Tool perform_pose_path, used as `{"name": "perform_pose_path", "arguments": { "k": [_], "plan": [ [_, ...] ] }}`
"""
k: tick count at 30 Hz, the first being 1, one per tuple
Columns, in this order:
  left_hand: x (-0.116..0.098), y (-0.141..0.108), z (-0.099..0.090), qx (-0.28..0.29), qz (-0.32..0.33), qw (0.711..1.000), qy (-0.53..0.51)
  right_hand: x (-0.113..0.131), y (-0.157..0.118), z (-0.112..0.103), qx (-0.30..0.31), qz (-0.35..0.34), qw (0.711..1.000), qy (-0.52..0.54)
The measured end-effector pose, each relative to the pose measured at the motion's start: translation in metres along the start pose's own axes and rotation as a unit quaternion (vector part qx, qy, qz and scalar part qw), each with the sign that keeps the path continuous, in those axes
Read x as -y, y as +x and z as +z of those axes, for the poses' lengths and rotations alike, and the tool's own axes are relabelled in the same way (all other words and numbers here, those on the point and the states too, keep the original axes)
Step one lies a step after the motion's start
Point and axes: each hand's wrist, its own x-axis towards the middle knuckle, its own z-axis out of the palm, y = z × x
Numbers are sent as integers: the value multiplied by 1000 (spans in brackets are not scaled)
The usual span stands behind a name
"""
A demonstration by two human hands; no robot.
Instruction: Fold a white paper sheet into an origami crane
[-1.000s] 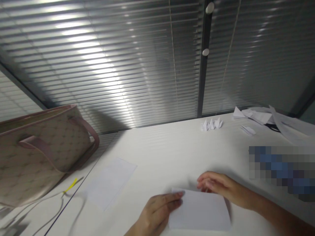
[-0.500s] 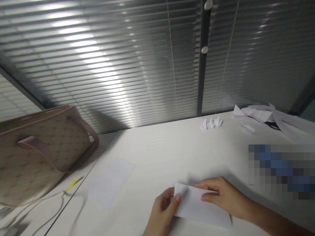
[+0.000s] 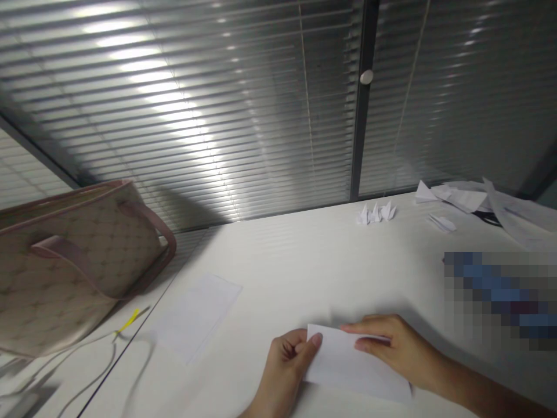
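The left hand (image 3: 282, 371) and right hand (image 3: 398, 348) grip a folded white paper sheet (image 3: 357, 366) with closed fingers at opposite ends, steadying it over the white tabletop (image 3: 300, 261).

3 paper cranes (image 3: 375, 213) on the desk (image 3: 304, 255) — tote bag (image 3: 73, 261) left.

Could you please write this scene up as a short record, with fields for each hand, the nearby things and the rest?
left hand: holds the left end of a folded white sheet
right hand: holds the same sheet from the right, fingers across its upper edge
nearby: a loose white sheet lies on the table, left of the hands
rest: a tote bag at the table's left; small paper cranes and paper scraps toward the far edge; blinds beyond
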Motion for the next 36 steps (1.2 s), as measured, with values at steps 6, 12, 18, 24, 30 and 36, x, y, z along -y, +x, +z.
{"name": "perform_pose_path", "arguments": {
  "k": [6, 12, 18, 24, 30, 36],
  "plan": [
    [0, 1, 0, 12, -13, 1000, -11, 0, 0, -1, 11, -5, 1000, -1],
    [1, 0, 0, 24, -17, 999, -22, -2, 0, -1, 18, -8, 1000, -5],
    [0, -2, -1, 46, -17, 998, -39, -7, -1, 0, 7, -11, 1000, -9],
    [2, -1, -1, 38, -8, 998, -47, -1, -1, -1, 27, -22, 999, -21],
    [-1, -2, -3, 22, 4, 998, -66, 0, 1, -9, 3, -19, 1000, -9],
    [-18, -6, -7, -8, 24, 995, -92, -4, 4, -27, -80, -22, 996, 28]
  ]
}}
